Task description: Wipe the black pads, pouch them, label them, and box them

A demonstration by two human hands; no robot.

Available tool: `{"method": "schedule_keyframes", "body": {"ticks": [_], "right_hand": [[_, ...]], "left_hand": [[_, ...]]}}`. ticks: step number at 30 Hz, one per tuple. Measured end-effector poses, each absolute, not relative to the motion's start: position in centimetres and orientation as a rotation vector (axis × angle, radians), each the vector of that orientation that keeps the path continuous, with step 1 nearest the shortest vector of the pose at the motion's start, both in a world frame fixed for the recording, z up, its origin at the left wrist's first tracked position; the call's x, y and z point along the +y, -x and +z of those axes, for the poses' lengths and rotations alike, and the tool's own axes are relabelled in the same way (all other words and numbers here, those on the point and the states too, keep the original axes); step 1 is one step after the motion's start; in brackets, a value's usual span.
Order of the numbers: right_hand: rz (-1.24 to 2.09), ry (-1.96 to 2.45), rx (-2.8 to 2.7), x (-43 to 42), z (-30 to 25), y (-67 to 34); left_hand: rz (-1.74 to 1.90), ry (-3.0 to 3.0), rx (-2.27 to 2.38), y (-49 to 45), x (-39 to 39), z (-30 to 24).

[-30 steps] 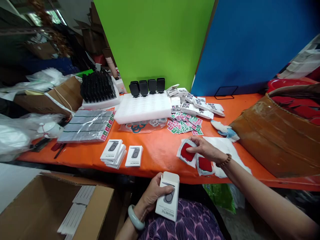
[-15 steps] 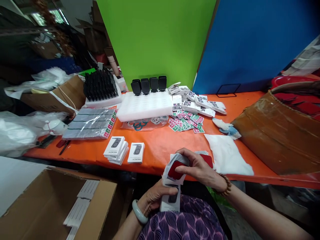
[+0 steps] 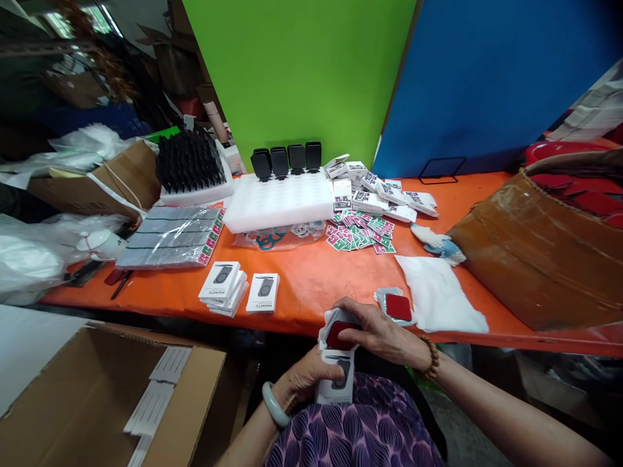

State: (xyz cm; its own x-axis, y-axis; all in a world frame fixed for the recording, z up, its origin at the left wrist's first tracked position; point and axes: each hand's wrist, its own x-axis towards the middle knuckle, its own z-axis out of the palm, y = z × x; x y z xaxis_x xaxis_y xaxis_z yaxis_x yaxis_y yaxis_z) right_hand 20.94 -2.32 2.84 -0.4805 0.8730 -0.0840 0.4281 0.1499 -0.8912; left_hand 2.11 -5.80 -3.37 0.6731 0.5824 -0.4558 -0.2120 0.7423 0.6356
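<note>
- A loading step seems in hand: a red-faced item (image 3: pixel 335 335) in a pale wrapper (image 3: pixel 329 319) is held at the upper end of a white box (image 3: pixel 335 391), over the lap, just off the counter's near edge; whether any of it is inside cannot be told.
- Box is gripped by the left hand (image 3: pixel 311 375), thumb pressed across the printed front, fingers mostly hidden.
- Item is pinched by the right hand (image 3: pixel 379 334), half closed, thumb on the red face, fingers over the top.
- Second red-faced item (image 3: pixel 398 307) is left near the counter's (image 3: pixel 311 282) near edge, right of middle, beside a white pad (image 3: pixel 442 295).
- Next move probably calls for the item to be lined up with the box and pushed down, wrapper uncaught.
</note>
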Motion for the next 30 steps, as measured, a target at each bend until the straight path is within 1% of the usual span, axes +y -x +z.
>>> {"method": "schedule_keyframes", "body": {"ticks": [7, 14, 18, 21, 25, 28, 30], "right_hand": [[1.289, 1.279, -2.143, -1.2, 4.2, -21.3], [0.952, 1.242, -2.313, -1.2, 4.2, -21.2], [0.842, 1.274, -2.416, -1.6, 4.2, -20.3], [0.921, 1.263, -2.408, -1.3, 4.5, -19.6], [1.148, 1.216, -2.231, -0.5, 4.5, -19.5], [1.324, 1.137, -2.098, -0.4, 3.8, -19.6], [1.378, 1.063, -2.001, -0.8, 3.0, -19.5]], "left_hand": [[0.477, -0.554, 0.617, -2.5, -5.4, -2.5], [0.463, -0.555, 0.627, -3.0, -4.8, -2.3], [0.465, -0.57, 0.62, -3.3, -4.6, -2.4], [0.453, -0.562, 0.636, -3.2, -4.7, -2.5], [0.424, -0.578, 0.644, -2.6, -4.8, -3.0], [0.407, -0.572, 0.616, -1.9, -5.1, -3.6], [0.414, -0.547, 0.594, -1.6, -5.3, -4.0]]}}
